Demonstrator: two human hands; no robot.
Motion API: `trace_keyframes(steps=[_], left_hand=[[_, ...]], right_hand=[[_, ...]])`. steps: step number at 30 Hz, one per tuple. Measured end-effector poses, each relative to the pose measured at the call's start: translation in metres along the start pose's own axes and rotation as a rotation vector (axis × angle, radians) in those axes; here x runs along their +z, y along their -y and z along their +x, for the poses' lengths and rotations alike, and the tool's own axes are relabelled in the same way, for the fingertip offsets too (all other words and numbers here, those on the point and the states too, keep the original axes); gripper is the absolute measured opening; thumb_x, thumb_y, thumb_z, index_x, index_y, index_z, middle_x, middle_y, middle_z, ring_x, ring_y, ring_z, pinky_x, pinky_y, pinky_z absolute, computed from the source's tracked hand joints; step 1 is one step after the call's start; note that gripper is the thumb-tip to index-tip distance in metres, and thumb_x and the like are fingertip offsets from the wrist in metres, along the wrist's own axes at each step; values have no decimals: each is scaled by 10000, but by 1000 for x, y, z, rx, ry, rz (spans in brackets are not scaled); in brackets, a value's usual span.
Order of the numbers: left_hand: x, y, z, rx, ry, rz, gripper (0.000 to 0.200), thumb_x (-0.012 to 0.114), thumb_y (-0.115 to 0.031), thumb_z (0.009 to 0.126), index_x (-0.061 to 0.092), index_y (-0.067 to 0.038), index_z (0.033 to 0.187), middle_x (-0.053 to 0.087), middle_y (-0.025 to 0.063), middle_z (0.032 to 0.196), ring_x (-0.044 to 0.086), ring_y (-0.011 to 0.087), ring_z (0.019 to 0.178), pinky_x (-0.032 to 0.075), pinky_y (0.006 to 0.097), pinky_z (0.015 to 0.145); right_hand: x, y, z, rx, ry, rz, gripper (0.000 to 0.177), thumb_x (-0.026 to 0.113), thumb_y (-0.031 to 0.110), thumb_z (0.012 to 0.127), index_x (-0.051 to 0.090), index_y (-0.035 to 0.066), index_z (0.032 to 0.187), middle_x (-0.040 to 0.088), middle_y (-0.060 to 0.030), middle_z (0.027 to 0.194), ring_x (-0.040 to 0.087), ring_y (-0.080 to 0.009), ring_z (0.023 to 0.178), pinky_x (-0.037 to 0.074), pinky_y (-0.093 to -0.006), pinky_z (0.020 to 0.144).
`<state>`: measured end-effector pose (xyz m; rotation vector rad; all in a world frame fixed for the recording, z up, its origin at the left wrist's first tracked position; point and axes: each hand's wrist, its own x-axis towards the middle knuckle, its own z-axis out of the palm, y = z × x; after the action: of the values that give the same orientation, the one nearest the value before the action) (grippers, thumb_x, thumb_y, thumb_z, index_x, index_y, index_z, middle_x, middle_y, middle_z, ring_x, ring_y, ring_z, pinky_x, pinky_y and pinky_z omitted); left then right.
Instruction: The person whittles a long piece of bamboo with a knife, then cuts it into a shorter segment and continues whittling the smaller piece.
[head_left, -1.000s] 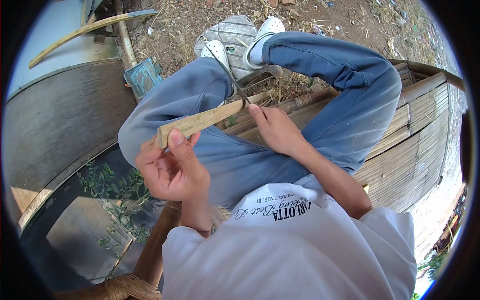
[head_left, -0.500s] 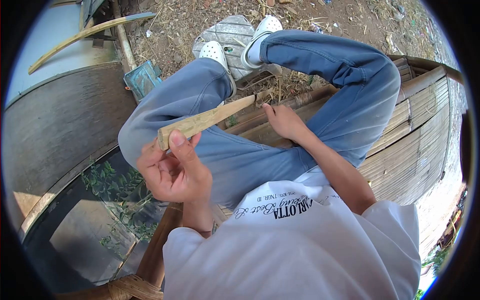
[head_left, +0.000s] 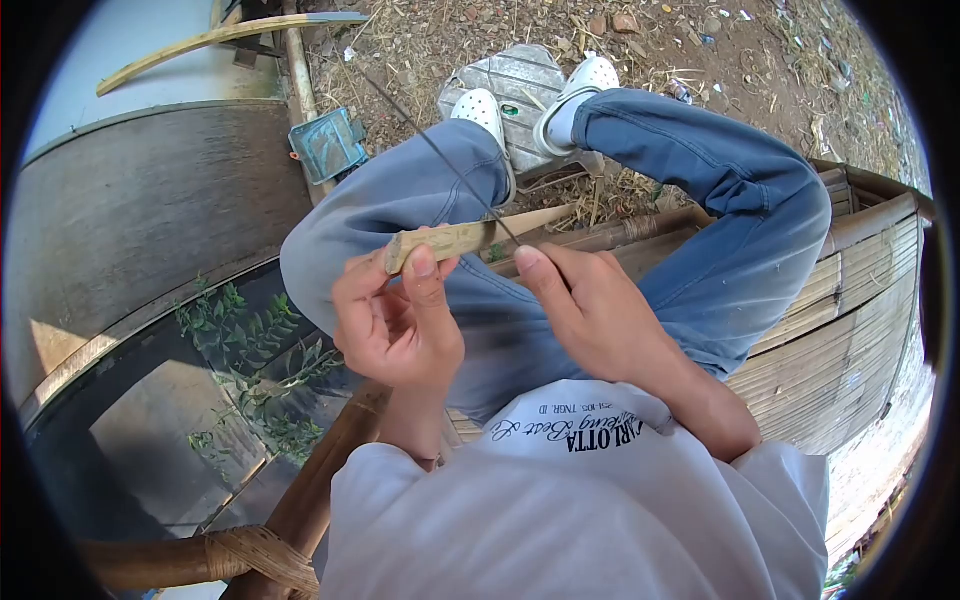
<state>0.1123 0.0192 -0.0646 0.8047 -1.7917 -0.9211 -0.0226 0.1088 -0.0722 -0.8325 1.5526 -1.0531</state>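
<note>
My left hand (head_left: 400,320) pinches the thick end of a pale, tapering piece of wood (head_left: 455,240) between thumb and fingers. Its narrow end points right, above my lap. In my closed right hand (head_left: 600,310) is a long, thin, dark blade (head_left: 430,145), seen nearly edge-on. It slants up and left from my thumb and crosses over the wood near its middle. The grip end of the blade is hidden in my fist.
My legs in blue jeans (head_left: 730,170) are bent, with white clogs (head_left: 480,110) on a grey plastic stool (head_left: 500,75). A blue plastic container (head_left: 328,148) stands beyond my left knee. I sit on a bamboo bench (head_left: 840,300). Leafy twigs (head_left: 250,330) lie at the left.
My right hand has come up and closer to my left, and the dark blade now shows at full length across the wood. The view has shifted slightly.
</note>
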Motion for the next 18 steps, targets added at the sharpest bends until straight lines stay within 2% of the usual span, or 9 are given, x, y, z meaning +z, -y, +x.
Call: trace_keyframes(steps=[1, 4, 8, 11, 14, 17, 18], left_hand=[[1, -1, -4, -12, 7, 8, 186, 610, -10, 908, 478, 82, 1001, 606, 191, 915, 682, 230, 821, 631, 298, 663], [6, 1, -6, 15, -66, -24, 164, 592, 19, 910, 478, 84, 1009, 603, 188, 926, 673, 204, 793, 626, 293, 682], [1, 0, -1, -10, -58, 25, 159, 592, 18, 911, 480, 80, 1004, 602, 185, 920, 669, 195, 788, 625, 297, 677], [3, -3, -6, 0, -24, 65, 154, 594, 4, 916, 483, 78, 992, 603, 182, 911, 660, 181, 772, 625, 304, 670], [4, 1, -5, 37, -28, -48, 158, 595, -5, 918, 481, 81, 986, 606, 186, 906, 661, 186, 769, 625, 307, 665], [1, 2, -1, 25, -52, 11, 159, 592, -7, 921, 482, 87, 987, 609, 197, 910, 665, 197, 759, 625, 310, 667], [3, 0, -3, 2, -51, 14, 161, 593, -11, 921, 482, 85, 988, 609, 196, 907, 666, 199, 762, 625, 312, 668]], right_hand=[[1, 13, -9, -95, 11, 30, 481, 452, 332, 998, 570, -63, 750, 590, -260, 625, 590, -448, 596, 463, -487, 589], [-1, 38, -18, -157, 87, 91, 464, 471, 312, 992, 557, -69, 742, 560, -260, 583, 562, -457, 558, 442, -495, 553], [2, 23, -10, -89, 56, 46, 428, 501, 289, 981, 554, -70, 753, 543, -260, 559, 545, -454, 527, 428, -502, 527], [1, 31, -20, -124, 73, 127, 440, 491, 303, 985, 554, -68, 757, 544, -266, 560, 546, -455, 523, 429, -504, 521], [2, 29, -19, -206, 54, 82, 452, 482, 311, 987, 551, -66, 747, 542, -267, 558, 545, -454, 519, 431, -506, 526], [-1, 24, -12, -112, 54, 41, 456, 480, 315, 986, 560, -71, 758, 541, -270, 555, 544, -458, 513, 435, -506, 529], [-5, 32, -17, -126, 90, 65, 415, 473, 290, 995, 533, -52, 768, 508, -242, 562, 508, -434, 522, 407, -472, 523]])
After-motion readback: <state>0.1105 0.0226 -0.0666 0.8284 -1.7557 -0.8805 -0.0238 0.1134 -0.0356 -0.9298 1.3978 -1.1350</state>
